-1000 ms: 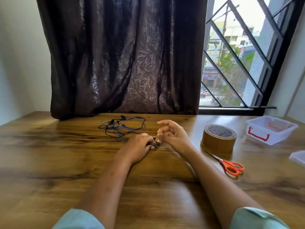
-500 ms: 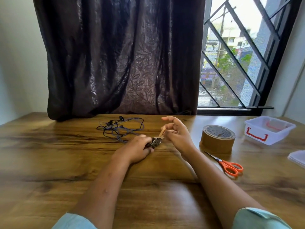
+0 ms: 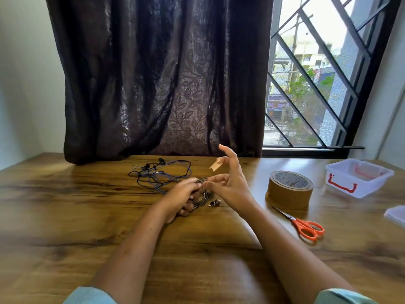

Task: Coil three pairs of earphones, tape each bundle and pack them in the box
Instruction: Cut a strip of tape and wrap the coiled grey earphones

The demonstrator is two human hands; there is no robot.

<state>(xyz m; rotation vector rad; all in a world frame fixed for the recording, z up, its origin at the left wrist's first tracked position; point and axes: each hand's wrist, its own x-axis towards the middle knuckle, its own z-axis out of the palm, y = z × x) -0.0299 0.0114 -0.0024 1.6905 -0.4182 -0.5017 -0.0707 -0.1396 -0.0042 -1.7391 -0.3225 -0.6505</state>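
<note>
1. Since half a second ago, the right hand (image 3: 230, 183) has lifted from the bundle and spread its fingers, carrying the short strip of brown tape (image 3: 215, 166) up with it.
2. That strip sits at the raised fingertips; whether it is pinched or merely stuck to one finger cannot be told.
3. The left hand (image 3: 184, 194) clenches round the coiled bundle of dark earphones (image 3: 205, 196), just above the middle of the brown wooden desk (image 3: 65, 216).
4. A loose tangle of black and blue earphone cables (image 3: 162, 174) lies beyond, toward the desk's far edge.
5. The roll of brown packing tape (image 3: 289, 188) and the orange-handled scissors (image 3: 306, 227) lie to the right, and the clear plastic box with red handles (image 3: 359, 178) stands near the right edge.
6. The step in hand appears to be taping the first bundle; the tangle looks uncoiled.
7. Next, the strip must likely come down across the coil and wrap round it while the left hand keeps the loops tight.
</note>
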